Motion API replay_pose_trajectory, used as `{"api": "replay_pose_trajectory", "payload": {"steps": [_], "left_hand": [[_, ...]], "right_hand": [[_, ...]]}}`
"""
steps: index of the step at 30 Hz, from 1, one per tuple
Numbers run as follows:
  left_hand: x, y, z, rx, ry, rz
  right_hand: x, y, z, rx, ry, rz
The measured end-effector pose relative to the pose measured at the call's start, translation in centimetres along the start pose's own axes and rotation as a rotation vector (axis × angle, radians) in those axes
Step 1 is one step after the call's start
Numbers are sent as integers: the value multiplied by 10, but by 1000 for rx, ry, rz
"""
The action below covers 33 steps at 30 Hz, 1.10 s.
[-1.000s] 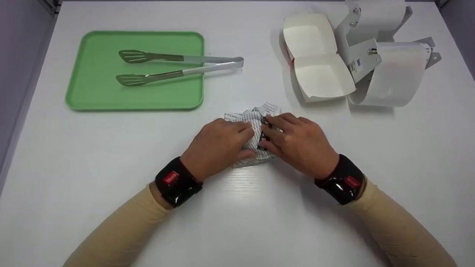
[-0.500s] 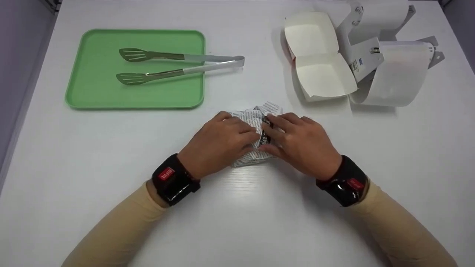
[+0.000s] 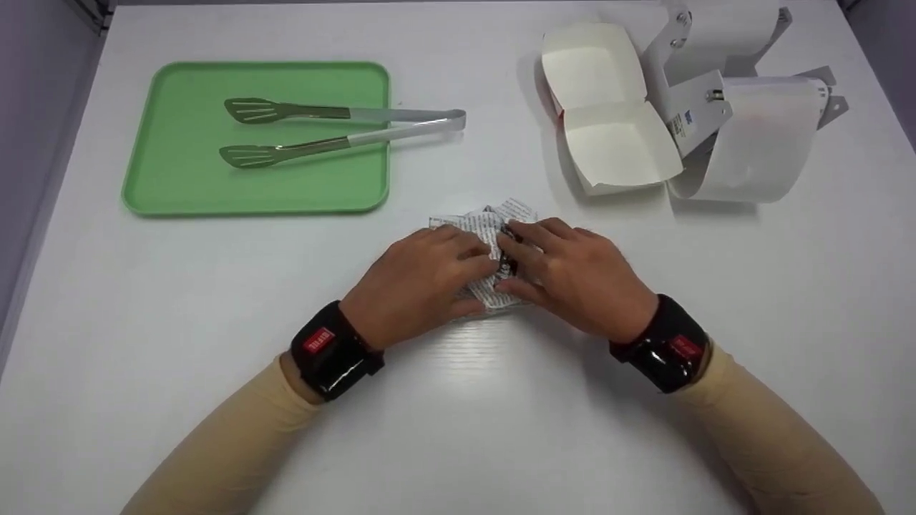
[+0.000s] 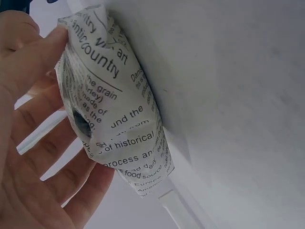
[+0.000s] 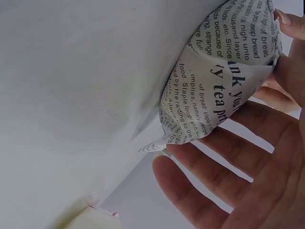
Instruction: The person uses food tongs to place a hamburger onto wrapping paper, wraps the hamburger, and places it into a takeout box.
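Note:
A package wrapped in newsprint-patterned paper (image 3: 485,226) lies on the white table between both hands, with a dark printed strip along its top. What is inside the wrapping is hidden. My left hand (image 3: 422,279) holds its left side, fingers bent over the top and thumb on the near side. From the right, my right hand (image 3: 576,275) holds it, fingertips on the dark strip. Folds of the wrapper (image 4: 114,100) show in the left wrist view, beside the thumb and fingers. In the right wrist view, the fingers spread along the package's other side (image 5: 224,71).
A green tray (image 3: 179,179) lies at the back left, with metal tongs (image 3: 408,125) on it, their handle end past its edge. An opened white paper box (image 3: 621,146) stands at the back right. Beside it is a metal holder with white rolls (image 3: 766,136).
My left hand's fingers have edged right across the package's top, closer to the right hand. The right hand stays on the dark strip almost unmoved. Everything shifts slightly with the camera.

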<state>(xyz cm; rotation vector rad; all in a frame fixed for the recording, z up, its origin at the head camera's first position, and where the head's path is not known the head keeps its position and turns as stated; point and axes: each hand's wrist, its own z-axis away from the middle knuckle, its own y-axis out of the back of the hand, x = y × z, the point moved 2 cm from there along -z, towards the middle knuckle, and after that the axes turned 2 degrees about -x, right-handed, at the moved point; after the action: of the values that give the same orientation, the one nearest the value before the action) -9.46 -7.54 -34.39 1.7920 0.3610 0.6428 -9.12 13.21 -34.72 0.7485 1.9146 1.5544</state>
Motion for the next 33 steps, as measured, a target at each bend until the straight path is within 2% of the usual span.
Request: {"api": "replay_pose_trajectory", "payload": {"steps": [5,10,12,15,18,20,28,33], "left_hand": [[-3,0,1,-1,1,12],[-6,2,3,5,7,15],[-6,1,5,7,3,-3],[-5,-2,5,8,-19,-87],[-4,-5,5,5,-40,-168],[-3,-5,4,-2,-40,-188],[-4,-5,3,4,-18,-143],[-5,-6,3,14,-11,-113]], "right_hand": [[4,0,0,5,-48,-116],[7,-2,-1,15,-65,-181],[8,-2,-1,14,-68,-196],[14,1,-1,29,-78,-204],[24,9,0,70,-105,-192],[34,14,1,107,-134,-169],[79,27,9,198,-274,-90],[99,23,15,174,-353,-27]]}}
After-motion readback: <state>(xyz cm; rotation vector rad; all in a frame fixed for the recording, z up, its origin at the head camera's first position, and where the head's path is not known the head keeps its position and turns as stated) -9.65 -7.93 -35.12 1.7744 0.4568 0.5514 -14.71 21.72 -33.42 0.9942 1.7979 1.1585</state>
